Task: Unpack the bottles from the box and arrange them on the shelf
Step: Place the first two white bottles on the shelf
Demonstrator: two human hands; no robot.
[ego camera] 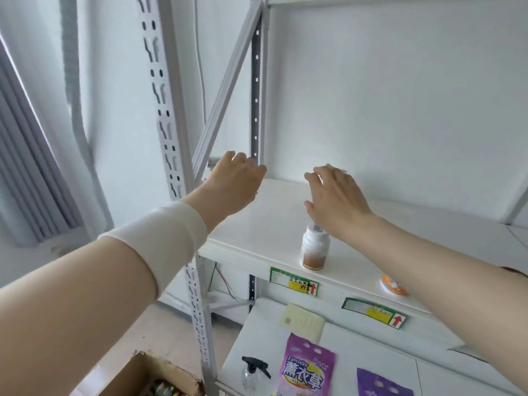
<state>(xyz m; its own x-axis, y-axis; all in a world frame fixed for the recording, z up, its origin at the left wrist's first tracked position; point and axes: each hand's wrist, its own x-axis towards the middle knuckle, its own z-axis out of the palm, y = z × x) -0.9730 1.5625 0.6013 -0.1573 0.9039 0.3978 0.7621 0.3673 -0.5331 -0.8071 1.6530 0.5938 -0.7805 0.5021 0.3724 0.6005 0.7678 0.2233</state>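
Both my hands hover empty, fingers spread; I'd drop the left hand (235, 182) to the box (148, 375) at 7 o'clock, keeping the right hand (337, 195) off the bottle (314, 248).

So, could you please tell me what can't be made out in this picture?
- Cardboard box contents, head view: cut off by the bottom edge.
- White bottle cap: partly covered by the right hand.
- Price label handwriting: too small to read.
- Orange item: blurred, partly behind the forearm.
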